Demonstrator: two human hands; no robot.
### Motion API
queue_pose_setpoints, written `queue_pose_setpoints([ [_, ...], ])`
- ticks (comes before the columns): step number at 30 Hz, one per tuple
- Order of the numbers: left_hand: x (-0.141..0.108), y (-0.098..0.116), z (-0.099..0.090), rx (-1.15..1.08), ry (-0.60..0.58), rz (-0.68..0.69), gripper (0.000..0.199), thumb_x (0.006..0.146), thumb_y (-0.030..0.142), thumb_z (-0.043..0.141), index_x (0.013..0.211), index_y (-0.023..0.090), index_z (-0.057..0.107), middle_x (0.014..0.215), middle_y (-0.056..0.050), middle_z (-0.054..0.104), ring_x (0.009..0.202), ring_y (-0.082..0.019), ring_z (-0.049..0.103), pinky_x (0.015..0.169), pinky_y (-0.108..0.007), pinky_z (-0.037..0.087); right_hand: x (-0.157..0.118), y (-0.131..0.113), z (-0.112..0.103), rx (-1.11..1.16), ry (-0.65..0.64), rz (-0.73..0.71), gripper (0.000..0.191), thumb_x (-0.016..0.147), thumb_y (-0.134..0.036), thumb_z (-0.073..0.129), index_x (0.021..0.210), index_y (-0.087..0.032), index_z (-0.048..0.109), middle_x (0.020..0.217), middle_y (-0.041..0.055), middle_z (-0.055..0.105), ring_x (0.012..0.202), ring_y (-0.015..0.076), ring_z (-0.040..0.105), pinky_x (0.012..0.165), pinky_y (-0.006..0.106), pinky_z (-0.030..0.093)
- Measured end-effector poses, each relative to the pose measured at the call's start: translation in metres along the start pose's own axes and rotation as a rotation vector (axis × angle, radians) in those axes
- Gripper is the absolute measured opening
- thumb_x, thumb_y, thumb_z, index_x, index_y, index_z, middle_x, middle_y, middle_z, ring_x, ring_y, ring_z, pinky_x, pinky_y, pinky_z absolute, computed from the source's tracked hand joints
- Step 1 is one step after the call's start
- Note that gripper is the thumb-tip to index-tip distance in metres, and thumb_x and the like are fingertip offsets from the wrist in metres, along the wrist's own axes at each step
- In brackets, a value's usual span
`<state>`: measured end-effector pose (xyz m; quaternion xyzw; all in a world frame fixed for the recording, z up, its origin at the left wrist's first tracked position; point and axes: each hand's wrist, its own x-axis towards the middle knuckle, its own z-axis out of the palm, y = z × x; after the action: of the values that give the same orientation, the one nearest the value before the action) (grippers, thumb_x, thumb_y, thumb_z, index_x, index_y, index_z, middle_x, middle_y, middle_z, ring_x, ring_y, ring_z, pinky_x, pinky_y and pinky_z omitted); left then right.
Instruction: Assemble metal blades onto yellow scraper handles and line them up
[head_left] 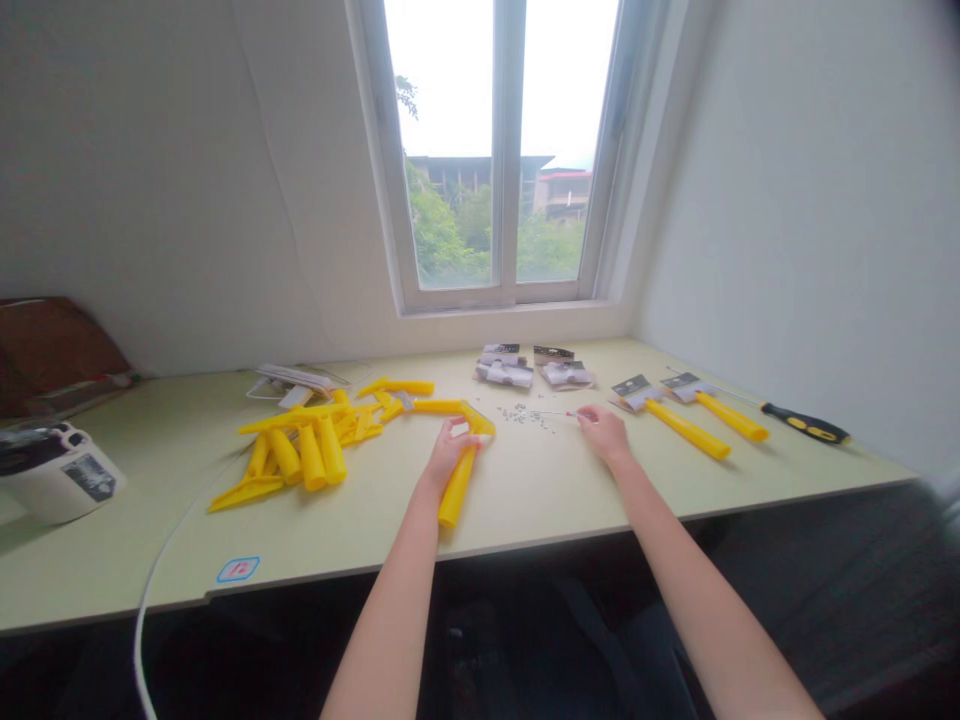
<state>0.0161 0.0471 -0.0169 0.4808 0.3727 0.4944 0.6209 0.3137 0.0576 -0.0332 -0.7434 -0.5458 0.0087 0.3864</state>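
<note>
My left hand [456,448] is closed round a yellow plastic handle [456,492], whose angled head points up and away from me. Its lower end reaches toward the table's front edge. In my right hand [602,432] is a thin screwdriver [559,413], held in a pinch with its shaft pointing left. The tip lies over a scatter of small metal screws [519,414]. Left of my left hand is a heap of yellow plastic handles [304,450]. Another yellow handle [439,406] lies just behind that hand.
Two yellow-handled scrapers [686,428] with card labels lie at right, beside a large black-and-yellow screwdriver [806,424]. Packaged blades [504,374] sit at the back. A white jug [64,470] stands far left. A white cable [161,560] hangs over the table's front edge.
</note>
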Motion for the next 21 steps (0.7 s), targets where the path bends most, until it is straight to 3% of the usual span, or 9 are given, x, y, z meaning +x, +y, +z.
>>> queue_pose_setpoints([
  [8,-0.001,0.001,0.001,0.017,-0.005,-0.008,0.053,0.058,0.022,0.065,0.105,0.02,0.041,0.059,0.002,0.06,0.049,-0.011,0.052,0.047,-0.02,0.036,0.0,-0.008,-0.004,0.203,0.006,0.022,0.027,0.073,-0.033,0.048,0.082,-0.017,0.068,0.076,0.0081,0.069,0.077,0.021,0.062,0.071,0.03,0.042],
  [16,-0.003,0.003,0.003,0.035,0.008,-0.019,0.053,0.058,0.022,0.064,0.105,0.019,0.04,0.059,0.002,0.06,0.048,-0.01,0.051,0.046,-0.02,0.036,-0.003,-0.011,-0.005,0.224,-0.003,-0.004,0.033,0.072,-0.04,0.046,0.076,-0.016,0.068,0.067,0.0072,0.067,0.066,0.0195,0.06,0.062,0.027,0.04],
  [21,-0.004,0.005,0.004,0.04,0.001,-0.006,0.05,0.059,0.021,0.063,0.104,0.019,0.041,0.058,0.003,0.059,0.048,-0.01,0.051,0.047,-0.019,0.036,-0.004,-0.015,-0.006,0.183,0.115,0.0,0.048,0.074,-0.054,0.039,0.064,-0.015,0.065,0.057,0.0083,0.063,0.058,0.0196,0.055,0.057,0.028,0.035],
])
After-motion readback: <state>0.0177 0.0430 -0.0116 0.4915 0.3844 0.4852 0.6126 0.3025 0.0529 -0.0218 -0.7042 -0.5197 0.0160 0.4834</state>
